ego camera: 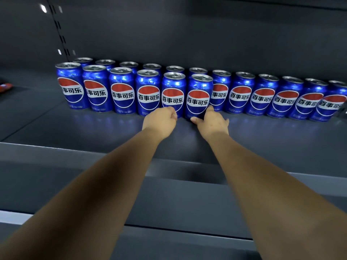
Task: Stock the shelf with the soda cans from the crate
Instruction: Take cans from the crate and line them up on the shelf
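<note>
Matte grey shelf [75, 128], glossy dented blue cans [123, 91]

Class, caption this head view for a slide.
Right hand grips a shelved can; left hand touches its neighbour.

At the far left edge lies a red item [4, 86], cut off by the frame and blurred, possibly a packet. A slotted upright [58, 25] runs up the dark grey back panel [187, 34], with bright glints [43, 8] beside it.

Blue soda cans [122, 91] upright in two rows, labels forward, at back of dark shelf [75, 128].
</note>
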Demonstrator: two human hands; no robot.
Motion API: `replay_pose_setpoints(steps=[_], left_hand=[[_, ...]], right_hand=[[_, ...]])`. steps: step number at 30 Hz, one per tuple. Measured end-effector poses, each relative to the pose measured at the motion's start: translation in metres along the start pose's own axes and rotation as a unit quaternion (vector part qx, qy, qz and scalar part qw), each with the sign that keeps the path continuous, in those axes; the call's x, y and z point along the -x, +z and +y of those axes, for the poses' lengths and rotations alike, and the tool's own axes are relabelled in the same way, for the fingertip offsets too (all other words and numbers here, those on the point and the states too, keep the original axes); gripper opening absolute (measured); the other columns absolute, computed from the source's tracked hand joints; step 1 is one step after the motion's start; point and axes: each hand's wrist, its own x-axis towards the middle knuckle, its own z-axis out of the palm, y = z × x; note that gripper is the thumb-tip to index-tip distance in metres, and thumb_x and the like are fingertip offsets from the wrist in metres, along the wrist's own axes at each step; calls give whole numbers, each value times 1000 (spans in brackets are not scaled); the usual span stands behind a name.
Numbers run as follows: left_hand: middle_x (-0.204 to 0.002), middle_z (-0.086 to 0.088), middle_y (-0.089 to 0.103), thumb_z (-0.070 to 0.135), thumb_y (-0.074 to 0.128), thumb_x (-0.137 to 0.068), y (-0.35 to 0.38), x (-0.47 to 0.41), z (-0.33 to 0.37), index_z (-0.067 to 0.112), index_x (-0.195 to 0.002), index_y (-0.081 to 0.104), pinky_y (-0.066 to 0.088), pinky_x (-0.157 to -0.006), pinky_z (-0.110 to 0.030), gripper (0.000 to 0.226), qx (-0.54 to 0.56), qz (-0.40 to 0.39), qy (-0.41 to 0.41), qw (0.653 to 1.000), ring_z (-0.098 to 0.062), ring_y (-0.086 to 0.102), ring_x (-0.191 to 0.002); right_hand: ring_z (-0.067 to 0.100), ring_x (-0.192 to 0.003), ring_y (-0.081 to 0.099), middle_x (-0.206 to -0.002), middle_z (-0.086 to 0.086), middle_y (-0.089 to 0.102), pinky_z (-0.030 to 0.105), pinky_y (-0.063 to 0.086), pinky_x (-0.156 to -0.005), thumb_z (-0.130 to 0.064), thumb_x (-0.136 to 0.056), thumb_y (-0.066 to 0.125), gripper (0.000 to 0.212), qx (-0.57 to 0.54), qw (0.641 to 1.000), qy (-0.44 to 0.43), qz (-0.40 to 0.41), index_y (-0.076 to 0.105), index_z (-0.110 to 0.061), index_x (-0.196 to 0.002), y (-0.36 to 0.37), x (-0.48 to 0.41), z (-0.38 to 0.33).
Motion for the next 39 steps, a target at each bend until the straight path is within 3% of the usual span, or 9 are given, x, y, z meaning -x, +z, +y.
replay_pose_setpoints(steps=[7, 10, 13, 17, 23, 27, 34, 39], left_hand=[[-111, -8, 64, 17, 39, -96, 0, 4, 4, 12, -107, 59, 43, -83, -35, 24, -23, 5, -1, 1000, -28, 55, -102], [-106, -16, 63, 15, 39, -96, -3, 10, 9, 7, -112, 55, 39, -72, -34, 24, -108, 20, 15, 994, -34, 56, -97], [-102, -18, 63, 13, 37, -97, -16, 18, 8, 4, -113, 51, 36, -66, -34, 24, -178, 50, 28, 982, -38, 58, -92], [-104, -17, 63, 14, 34, -98, -37, 43, 11, 4, -114, 49, 32, -63, -34, 24, -240, 64, 44, 968, -36, 58, -93], [-127, -14, 50, 29, 30, -101, -51, 97, 33, 5, -126, 43, 38, -85, -42, 37, -288, 63, 59, 954, -33, 46, -115], [-131, -14, 47, 33, 31, -100, -53, 129, 37, 7, -127, 42, 31, -97, -46, 40, -278, 73, 22, 958, -33, 40, -121], [-136, -14, 41, 33, 27, -101, -56, 176, 38, 7, -131, 38, 22, -104, -57, 41, -271, 86, -6, 959, -34, 34, -127], [-141, -14, 35, 27, 29, -101, -47, 205, 36, 8, -136, 33, 18, -106, -60, 40, -273, 78, -4, 959, -35, 29, -131]], right_hand=[[31, -130, 40, -133, 15, 50, 51, 18, -114, -39, -92, 55, 58, -17, 1000, -3, -8, 35, -5, -134, 2, 0, 0], [31, -133, 36, -140, 16, 45, 48, 21, -114, -40, -92, 55, 78, -23, 1000, -2, -22, 15, -2, -148, -2, 5, -2], [32, -132, 38, -141, 17, 43, 43, 35, -107, -40, -91, 57, 88, -39, 999, 12, 3, 5, 0, -149, -7, 16, -3], [34, -128, 42, -136, 20, 48, 39, 40, -98, -38, -95, 51, 78, 67, 997, -27, 19, 10, 3, -148, -29, 45, -8], [36, -122, 47, -137, 19, 47, 40, 38, -94, -43, -100, 33, 65, 205, 968, -138, 34, 19, 0, -147, -49, 107, -31], [36, -128, 40, -141, 20, 42, 44, 30, -103, -45, -100, 28, 66, 229, 964, -131, 39, 19, 0, -147, -44, 146, -44], [34, -131, 34, -147, 17, 36, 47, 24, -107, -36, -103, 23, 53, 238, 959, -148, 44, 26, -3, -145, -39, 199, -47], [34, -132, 31, -147, 14, 33, 50, 24, -107, -17, -98, 33, 49, 248, 957, -146, 25, 24, -5, -145, -31, 232, -42]])
